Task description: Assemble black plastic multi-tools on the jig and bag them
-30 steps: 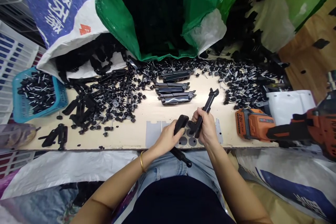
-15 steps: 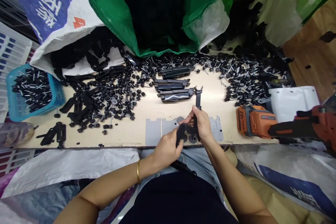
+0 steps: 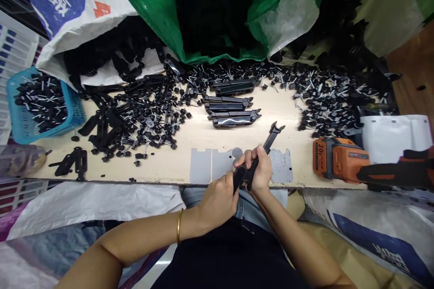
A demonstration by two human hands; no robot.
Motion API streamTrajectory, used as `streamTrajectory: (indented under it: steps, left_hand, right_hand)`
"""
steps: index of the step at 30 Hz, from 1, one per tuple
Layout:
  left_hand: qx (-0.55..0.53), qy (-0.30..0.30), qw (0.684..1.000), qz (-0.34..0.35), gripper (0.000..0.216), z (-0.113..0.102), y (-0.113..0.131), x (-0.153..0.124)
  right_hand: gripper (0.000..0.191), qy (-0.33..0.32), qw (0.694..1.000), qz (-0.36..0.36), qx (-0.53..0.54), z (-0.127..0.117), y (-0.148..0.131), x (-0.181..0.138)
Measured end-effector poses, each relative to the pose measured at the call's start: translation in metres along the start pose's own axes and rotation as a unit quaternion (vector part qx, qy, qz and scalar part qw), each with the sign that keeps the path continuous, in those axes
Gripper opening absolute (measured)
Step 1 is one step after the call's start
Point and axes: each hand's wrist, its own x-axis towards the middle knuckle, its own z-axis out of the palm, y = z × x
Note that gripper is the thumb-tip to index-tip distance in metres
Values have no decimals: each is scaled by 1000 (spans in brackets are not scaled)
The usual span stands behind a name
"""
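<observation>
Step in hand, my read: mating two black parts at the near tabletop [image 3: 176, 176] edge, left of the drill [image 3: 339, 160].

- Right hand [image 3: 260, 175]: grip clamped on a long bar [image 3: 269, 137]. Forked end points up and toward the drill.
- Left hand [image 3: 219, 201]: grip closed round a short black piece [image 3: 239, 175], butted against the bar's lower end. The joint is hidden by fingers, so I can't tell if it's seated.
- Seating them would call for lining the two ends up square while the right hand holds the bar steady.

Counts:
- drill: 1, orange and black, lying on its side
- bar in hand: 1; short piece in hand: 1
- folded bars [image 3: 232, 101]: three rows, further back and left of the drill; pieces per row not clear
- grey plates [image 3: 200, 165]: 3 visible, flat under the hands, left of the drill
- blue basket [image 3: 77, 115]: 1, far left of the drill, full of black-headed pins
- loose pins [image 3: 325, 99]: two heaps, uncountable
- sacks: green [image 3: 149, 13] and white [image 3: 68, 36], behind
</observation>
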Motion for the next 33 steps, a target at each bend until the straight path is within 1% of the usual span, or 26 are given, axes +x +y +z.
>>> streamTrajectory:
  steps: [1, 4, 6, 8, 10, 13, 17, 20, 23, 24, 25, 26, 27, 28, 29, 30, 31, 32, 33]
  left_hand:
    - [-1, -3, 1000, 5, 18, -1, 1, 0]
    - [4, -18, 1000, 4, 17, -4, 4, 2]
    - [16, -16, 1000, -6, 19, -6, 6, 3]
    - [22, -7, 1000, -8, 22, -7, 8, 4]
    - [15, -8, 1000, -7, 23, -9, 8, 5]
    - [-3, -39, 999, -11, 22, -12, 8, 6]
    - [23, -71, 997, -22, 26, -17, 11, 8]
    - [43, -78, 996, -24, 30, -20, 11, 14]
    - [34, -98, 995, 1, 28, -26, 4, 30]
    - [31, -104, 994, 14, 27, -29, -1, 38]
    - [37, -107, 993, 27, 26, -33, -7, 46]
    - [53, -106, 992, 40, 26, -36, -13, 54]
    - [79, -102, 990, 54, 26, -40, -19, 63]
    - [112, -93, 987, 71, 26, -42, -25, 71]
    - [148, -82, 981, 92, 26, -44, -30, 79]
    - [182, -72, 974, 116, 25, -45, -34, 86]
    - [210, -61, 966, 141, 24, -45, -38, 93]
    - [231, -49, 958, 165, 22, -44, -40, 99]
    - [246, -33, 951, 184, 21, -43, -42, 103]
  right_hand:
    - [43, 5, 1000, -1, 7, 1, 0, -1]
    - [41, -16, 1000, 24, 5, 5, -2, -3]
    - [41, -12, 1000, 5, 19, 6, -5, -4]
    - [40, 4, 999, -30, 40, 7, -6, -6]
    - [40, 12, 998, -44, 50, 7, -6, -8]
    - [42, 1, 998, -33, 56, 4, -5, -8]
    - [43, -9, 996, -42, 84, 4, -4, -5]
    - [43, 12, 994, -64, 93, 8, -2, -3]
    - [43, 59, 991, -73, 92, 4, 0, 2]
    - [43, 73, 992, -66, 73, -3, -1, 4]
    - [43, 70, 996, -44, 36, -13, -5, 6]
    - [45, 43, 999, -1, -21, -25, -10, 7]
    - [47, -9, 993, 61, -96, -39, -18, 9]
    - [49, -73, 972, 128, -181, -54, -29, 10]
    - [50, -137, 937, 185, -264, -68, -41, 12]
    - [51, -176, 902, 204, -337, -80, -54, 15]
    - [50, -182, 878, 183, -403, -89, -68, 21]
    - [47, -157, 861, 132, -466, -95, -80, 31]
    - [43, -105, 842, 62, -525, -97, -91, 44]
